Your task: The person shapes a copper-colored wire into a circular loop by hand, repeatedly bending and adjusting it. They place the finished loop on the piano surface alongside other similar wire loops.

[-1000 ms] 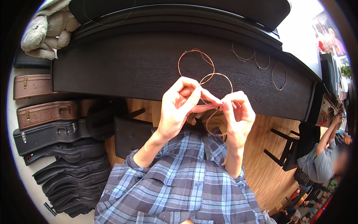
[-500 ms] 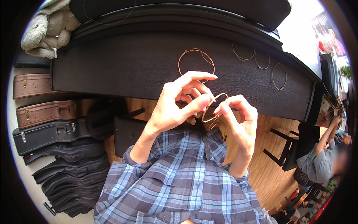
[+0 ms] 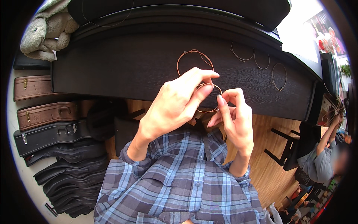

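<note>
A thin, copper-coloured guitar string (image 3: 207,111), wound into a small coil, is held up in front of my chest. My left hand (image 3: 173,102) grips the coil's upper left side between thumb and fingers, with the index finger reaching out above it. On the coil's right side, my right hand (image 3: 236,121) pinches the string between thumb and index finger. Just beyond my left hand, a larger coiled copper string (image 3: 178,62) lies on the black wood-grained surface (image 3: 123,71), its near part covered by that hand.
Three thin coiled strings (image 3: 273,79) lie at the right of the surface, and another loop (image 3: 108,26) at the far left. Brown instrument cases (image 3: 46,115) and black ones (image 3: 48,138) line the left side, below a plush toy (image 3: 56,28). Another person (image 3: 317,164) works at far right.
The small coil has turned and now shows as a rounder loop. My left hand has shifted slightly and tipped over it; my right hand has moved slightly left and up along its edge.
</note>
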`<move>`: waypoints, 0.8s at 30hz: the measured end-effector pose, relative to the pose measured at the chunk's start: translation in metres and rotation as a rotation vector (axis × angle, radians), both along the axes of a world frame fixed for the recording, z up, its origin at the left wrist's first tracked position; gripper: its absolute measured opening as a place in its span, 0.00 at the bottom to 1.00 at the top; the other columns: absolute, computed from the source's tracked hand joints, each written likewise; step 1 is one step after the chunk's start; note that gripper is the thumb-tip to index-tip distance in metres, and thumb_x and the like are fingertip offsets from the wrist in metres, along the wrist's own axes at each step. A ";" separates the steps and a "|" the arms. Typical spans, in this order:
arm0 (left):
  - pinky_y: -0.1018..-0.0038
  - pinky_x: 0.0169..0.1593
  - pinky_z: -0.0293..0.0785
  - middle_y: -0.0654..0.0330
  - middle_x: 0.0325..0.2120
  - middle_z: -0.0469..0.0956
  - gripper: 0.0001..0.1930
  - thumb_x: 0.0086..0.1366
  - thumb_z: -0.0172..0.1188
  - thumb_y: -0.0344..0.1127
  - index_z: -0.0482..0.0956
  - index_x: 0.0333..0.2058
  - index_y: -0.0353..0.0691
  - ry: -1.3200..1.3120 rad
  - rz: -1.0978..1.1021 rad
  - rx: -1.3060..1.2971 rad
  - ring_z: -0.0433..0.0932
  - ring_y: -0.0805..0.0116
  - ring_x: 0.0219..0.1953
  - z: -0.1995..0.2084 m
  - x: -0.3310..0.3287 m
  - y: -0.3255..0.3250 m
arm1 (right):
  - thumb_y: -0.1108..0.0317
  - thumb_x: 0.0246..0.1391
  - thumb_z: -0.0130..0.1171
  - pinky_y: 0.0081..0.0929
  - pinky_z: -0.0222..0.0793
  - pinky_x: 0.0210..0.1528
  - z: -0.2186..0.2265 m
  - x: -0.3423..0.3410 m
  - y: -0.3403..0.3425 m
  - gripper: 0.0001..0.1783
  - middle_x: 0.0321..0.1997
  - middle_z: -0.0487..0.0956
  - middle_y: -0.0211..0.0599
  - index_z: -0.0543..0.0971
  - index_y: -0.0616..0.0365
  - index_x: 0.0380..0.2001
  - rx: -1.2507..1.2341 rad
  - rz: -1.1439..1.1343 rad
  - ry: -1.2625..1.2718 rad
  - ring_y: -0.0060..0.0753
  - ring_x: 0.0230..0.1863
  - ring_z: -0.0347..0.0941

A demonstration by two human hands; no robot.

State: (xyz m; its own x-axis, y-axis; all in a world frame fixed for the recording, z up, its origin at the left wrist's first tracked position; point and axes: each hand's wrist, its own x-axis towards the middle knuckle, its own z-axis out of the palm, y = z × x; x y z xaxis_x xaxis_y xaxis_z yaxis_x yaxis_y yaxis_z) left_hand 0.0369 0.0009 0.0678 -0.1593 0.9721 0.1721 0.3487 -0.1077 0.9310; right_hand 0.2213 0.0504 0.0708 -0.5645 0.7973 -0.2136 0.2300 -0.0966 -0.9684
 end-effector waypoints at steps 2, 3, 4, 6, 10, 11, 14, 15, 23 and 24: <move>0.80 0.27 0.76 0.60 0.28 0.82 0.10 0.71 0.58 0.26 0.80 0.49 0.35 -0.042 -0.057 -0.061 0.79 0.78 0.23 -0.001 0.004 0.000 | 0.72 0.70 0.53 0.19 0.74 0.21 0.000 -0.005 -0.001 0.06 0.31 0.77 0.35 0.69 0.63 0.44 0.043 0.030 -0.019 0.23 0.24 0.81; 0.81 0.24 0.75 0.60 0.26 0.81 0.08 0.71 0.58 0.26 0.80 0.46 0.34 -0.120 -0.066 -0.137 0.78 0.79 0.21 0.000 0.004 0.000 | 0.72 0.70 0.53 0.19 0.73 0.20 0.001 -0.006 -0.001 0.06 0.32 0.77 0.35 0.69 0.62 0.45 0.059 0.048 -0.025 0.22 0.23 0.80; 0.81 0.22 0.73 0.60 0.23 0.80 0.06 0.72 0.57 0.27 0.81 0.44 0.33 -0.200 -0.075 -0.189 0.78 0.79 0.18 0.000 0.003 -0.001 | 0.72 0.70 0.53 0.18 0.72 0.20 0.001 -0.007 0.000 0.06 0.32 0.77 0.34 0.69 0.62 0.45 0.045 0.045 -0.016 0.21 0.22 0.79; 0.82 0.18 0.71 0.60 0.21 0.79 0.06 0.73 0.56 0.27 0.81 0.41 0.33 -0.273 -0.028 -0.202 0.77 0.79 0.16 0.001 0.005 0.000 | 0.72 0.70 0.53 0.17 0.70 0.19 0.002 -0.004 0.000 0.07 0.32 0.76 0.33 0.70 0.62 0.46 0.013 0.051 0.001 0.19 0.19 0.75; 0.82 0.14 0.68 0.60 0.20 0.79 0.07 0.75 0.54 0.28 0.80 0.39 0.32 -0.366 0.011 -0.209 0.75 0.80 0.13 0.003 0.004 -0.001 | 0.71 0.69 0.56 0.15 0.70 0.27 0.001 0.004 0.001 0.10 0.32 0.75 0.28 0.70 0.60 0.49 0.049 0.027 0.050 0.11 0.28 0.73; 0.82 0.14 0.68 0.60 0.20 0.79 0.08 0.75 0.53 0.28 0.80 0.39 0.32 -0.379 0.004 -0.214 0.75 0.79 0.12 0.003 0.004 -0.002 | 0.72 0.67 0.58 0.14 0.66 0.29 0.000 0.006 0.000 0.08 0.31 0.74 0.25 0.73 0.61 0.45 0.037 0.001 0.049 0.08 0.30 0.70; 0.82 0.13 0.67 0.60 0.20 0.79 0.08 0.75 0.53 0.28 0.80 0.39 0.31 -0.416 -0.026 -0.232 0.75 0.79 0.11 0.002 0.001 -0.003 | 0.72 0.65 0.61 0.12 0.61 0.27 -0.003 0.011 0.007 0.04 0.30 0.73 0.23 0.76 0.61 0.39 0.206 0.050 -0.037 0.08 0.28 0.67; 0.82 0.13 0.66 0.60 0.20 0.79 0.08 0.75 0.53 0.28 0.80 0.39 0.31 -0.427 -0.040 -0.240 0.75 0.79 0.11 0.002 0.000 -0.003 | 0.74 0.63 0.63 0.11 0.58 0.27 -0.004 0.012 0.006 0.05 0.30 0.74 0.22 0.78 0.62 0.34 0.205 -0.003 -0.018 0.08 0.26 0.64; 0.82 0.11 0.64 0.58 0.19 0.78 0.08 0.75 0.53 0.28 0.79 0.40 0.29 -0.656 -0.173 -0.346 0.73 0.78 0.10 0.005 -0.008 -0.007 | 0.77 0.61 0.64 0.12 0.63 0.29 -0.008 0.012 0.009 0.02 0.33 0.76 0.28 0.79 0.64 0.34 0.339 -0.109 0.118 0.12 0.29 0.68; 0.82 0.11 0.64 0.57 0.19 0.78 0.08 0.75 0.53 0.28 0.78 0.40 0.29 -0.658 -0.192 -0.348 0.73 0.78 0.10 0.006 -0.009 -0.008 | 0.78 0.61 0.64 0.13 0.65 0.30 -0.009 0.012 0.010 0.02 0.33 0.76 0.29 0.80 0.64 0.34 0.344 -0.127 0.127 0.13 0.29 0.69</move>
State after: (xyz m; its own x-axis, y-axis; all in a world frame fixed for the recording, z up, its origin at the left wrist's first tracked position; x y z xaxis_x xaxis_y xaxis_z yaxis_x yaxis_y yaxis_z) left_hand 0.0282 -0.0071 0.0734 0.0538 0.9739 -0.2205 -0.2841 0.2266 0.9317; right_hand 0.2332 0.0602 0.0617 -0.4610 0.8757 0.1437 0.1134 0.2187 -0.9692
